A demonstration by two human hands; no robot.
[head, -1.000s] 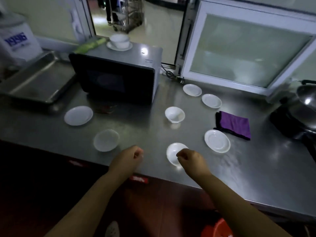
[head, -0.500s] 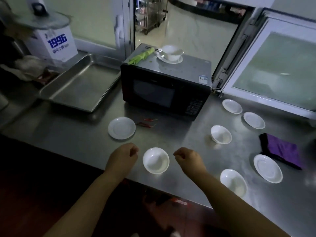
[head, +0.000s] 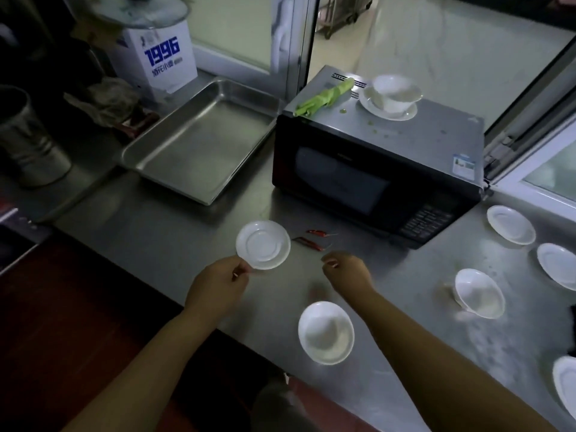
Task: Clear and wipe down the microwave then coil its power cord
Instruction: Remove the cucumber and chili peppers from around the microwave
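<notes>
The black microwave (head: 374, 169) stands on the steel counter (head: 174, 232), door closed. On its top lie a green glove (head: 324, 96) and a white bowl on a saucer (head: 391, 95), with small stains near them. Its power cord is hidden. My left hand (head: 218, 285) is curled at the near rim of a white saucer (head: 263, 244) lying flat on the counter; I cannot tell if it touches the rim. My right hand (head: 346, 271) hovers curled and empty just below two red chilies (head: 311, 241) in front of the microwave.
A white bowl (head: 325, 332) sits near the counter's front edge, another bowl (head: 478, 293) to the right, and saucers (head: 511, 224) along the right side. A steel tray (head: 202, 141), a white box (head: 159, 60) and a metal bucket (head: 28, 145) stand left.
My view has swung left and closer to the microwave. Both hands have moved forward, the left up to the saucer's rim, the right toward the chilies.
</notes>
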